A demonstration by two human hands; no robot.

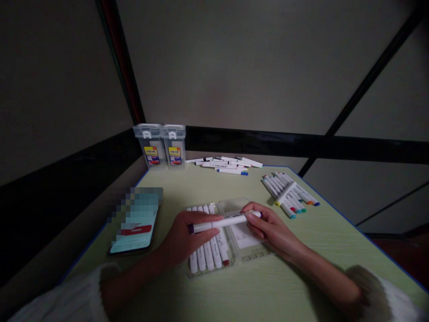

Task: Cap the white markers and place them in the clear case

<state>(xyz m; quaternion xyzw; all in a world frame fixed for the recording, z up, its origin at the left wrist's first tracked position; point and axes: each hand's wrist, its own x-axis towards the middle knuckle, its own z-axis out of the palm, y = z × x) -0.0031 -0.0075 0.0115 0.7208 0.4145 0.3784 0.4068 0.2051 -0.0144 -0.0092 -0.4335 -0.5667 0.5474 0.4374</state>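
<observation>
A white marker [231, 220] with purple ends is held level between both hands, above an open clear plastic case [238, 255]. My left hand [191, 232] pinches it near its left end, thumb below and fingers above. Around its right end close the fingers of my right hand [264, 226]. Beneath, the case's left half holds a row of several white markers [208, 256], one with a dark red end at the right of the row. A white paper sheet [246, 233] lies in the case's right half, partly hidden by my right hand.
A phone [139, 221] with a lit screen lies at the left. Two lidded clear plastic boxes [174, 150] stand at the back left. Loose markers [224, 164] lie along the back edge, and a pile of colour-tipped markers [288, 192] sits at the right. Walls border the table.
</observation>
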